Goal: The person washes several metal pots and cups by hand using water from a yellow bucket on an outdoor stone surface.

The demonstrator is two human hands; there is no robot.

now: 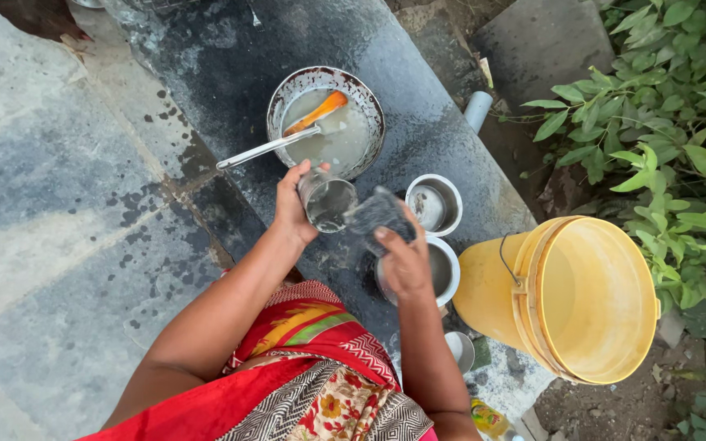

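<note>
I am keeping my left hand [292,208] in a closed grip around a steel cup [328,202], while my right hand [404,260] is gripping a dark scrubber [376,214] just beside it, above the wet stone surface [230,73]; a yellow bucket [569,298] is lying right of that grip.

A steel cup [328,201] is held in the left hand [292,206], and a dark scrubber [379,214] is gripped by the right hand [404,260], above a wet stone slab [230,73] beside a yellow bucket [569,298].

wet slab [206,73] open left of pan [326,121]; cups [435,204] and yellow bucket [565,298] crowd right.
</note>
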